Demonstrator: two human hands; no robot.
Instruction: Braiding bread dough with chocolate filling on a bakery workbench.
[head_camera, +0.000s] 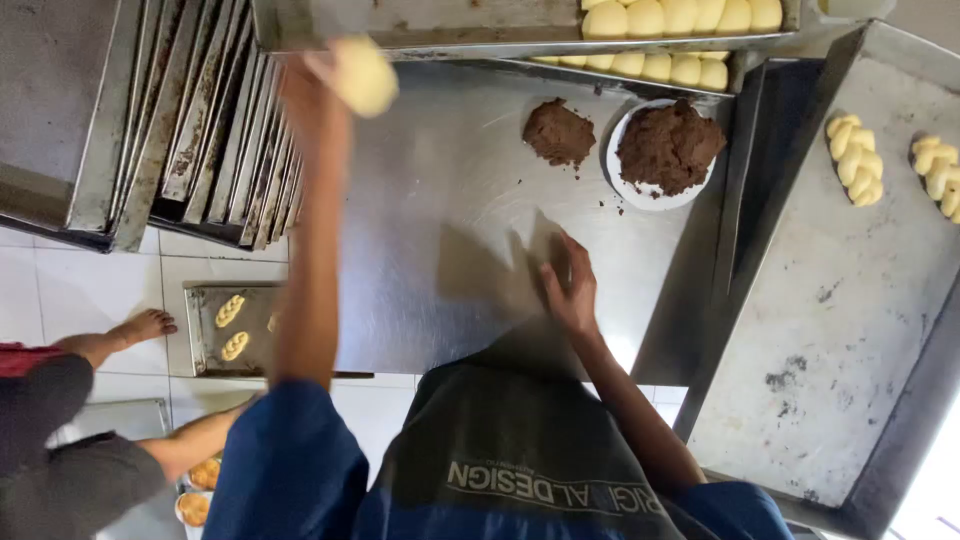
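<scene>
My left hand (312, 95) is raised over the steel table (440, 200) and is shut on a pale, smooth ball of dough (362, 75). It hovers beside the leaning stack of baking trays (200, 130). My right hand (570, 285) lies flat on the table near its front edge, fingers apart, holding nothing. Beyond it, a lump of dark brown filling (558, 132) sits bare on the steel. Next to that is a white plate (622, 185) heaped with more of the same filling (668, 148).
Trays of dough balls (680, 18) line the far edge. At the right, a large metal tray (840, 330) carries braided dough pieces (855, 158). Below left, a tray (205, 340) with braided pieces rests on the tiled floor beside another person's foot (140, 325).
</scene>
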